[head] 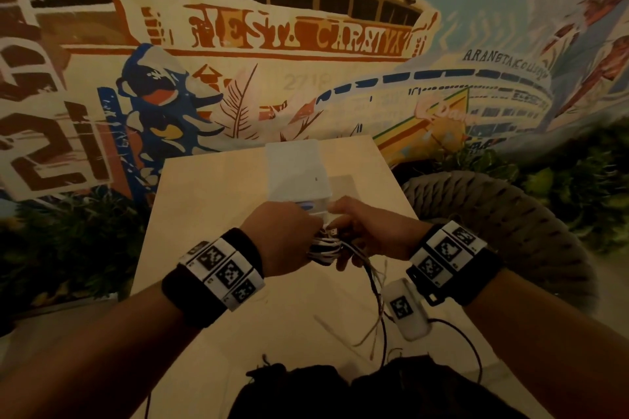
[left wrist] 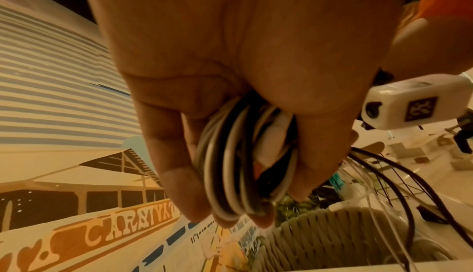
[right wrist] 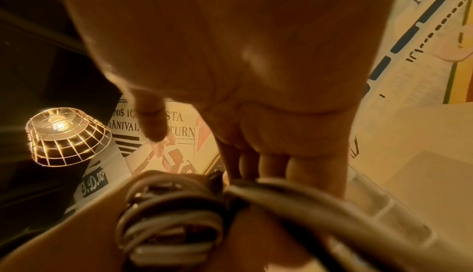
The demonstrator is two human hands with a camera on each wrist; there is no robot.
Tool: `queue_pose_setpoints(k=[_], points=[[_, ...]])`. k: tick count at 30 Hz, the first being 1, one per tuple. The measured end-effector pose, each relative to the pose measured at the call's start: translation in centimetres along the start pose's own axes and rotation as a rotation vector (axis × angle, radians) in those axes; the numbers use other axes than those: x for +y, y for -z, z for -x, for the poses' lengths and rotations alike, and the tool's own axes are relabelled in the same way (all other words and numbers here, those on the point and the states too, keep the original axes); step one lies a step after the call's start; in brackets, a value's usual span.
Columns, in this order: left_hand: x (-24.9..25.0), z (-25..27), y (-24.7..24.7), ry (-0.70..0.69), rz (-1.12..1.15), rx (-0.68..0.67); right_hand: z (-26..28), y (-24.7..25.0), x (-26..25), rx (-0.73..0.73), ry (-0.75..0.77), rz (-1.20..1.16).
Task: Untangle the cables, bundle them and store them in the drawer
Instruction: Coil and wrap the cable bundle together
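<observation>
A coiled bundle of black and white cables (head: 325, 248) hangs between my hands above the pale wooden table (head: 211, 201). My left hand (head: 289, 238) grips the coil, fingers and thumb wrapped round its loops (left wrist: 238, 165). My right hand (head: 360, 235) is against the bundle's right side with its fingers curled on a cable strand (right wrist: 281, 191) that leads off the coil (right wrist: 174, 225). Loose thin cable tails (head: 377, 299) dangle below the right hand toward the table. Just behind both hands stands a white plastic drawer unit (head: 296, 173); my hands hide its front.
A grey woven chair back (head: 493, 214) curves beside the table on the right. A painted mural wall (head: 306, 44) rises behind the table, with green plants (head: 68, 241) on both sides. Dark fabric (head: 306, 388) lies at the table's near edge. A wire-caged lamp (right wrist: 64, 134) glows overhead.
</observation>
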State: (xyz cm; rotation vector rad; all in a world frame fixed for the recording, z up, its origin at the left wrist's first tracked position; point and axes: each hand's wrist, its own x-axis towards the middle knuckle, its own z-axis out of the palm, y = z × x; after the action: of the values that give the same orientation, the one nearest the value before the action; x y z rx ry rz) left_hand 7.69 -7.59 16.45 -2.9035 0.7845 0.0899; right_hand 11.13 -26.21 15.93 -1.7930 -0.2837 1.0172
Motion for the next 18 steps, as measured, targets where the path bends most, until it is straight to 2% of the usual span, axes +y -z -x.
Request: queue_pose_setpoints(k=[5,7,10,13,15,18], points=[[1.3,-0.9,-0.2,0.002,-0.118,-0.072,0.1,0.1,-1.8,-0.062,0.030,0.510],[1.9,-1.3,-0.5,0.019,-0.158,-0.111,-0.1,-0.6,-2.2,-0.026,0.004,0.666],[2.0,-1.6,-0.6,0.038,-0.188,-0.178,-1.0,-2.5,-2.2,0.103,-0.013,0.904],[2.2,-1.1,-0.4,0.016,-0.204,-0.144,-1.3,-3.4,-1.5,0.172,-0.019,1.000],[2.1,-0.9,-0.2,0.035,-0.175,-0.083,-1.2,-3.2,-1.2,0.184,0.001,0.975],[1.1,-0.4,-0.2,0.079,0.034,0.056,-0.5,-2.3,-0.8,0.137,0.046,0.858]])
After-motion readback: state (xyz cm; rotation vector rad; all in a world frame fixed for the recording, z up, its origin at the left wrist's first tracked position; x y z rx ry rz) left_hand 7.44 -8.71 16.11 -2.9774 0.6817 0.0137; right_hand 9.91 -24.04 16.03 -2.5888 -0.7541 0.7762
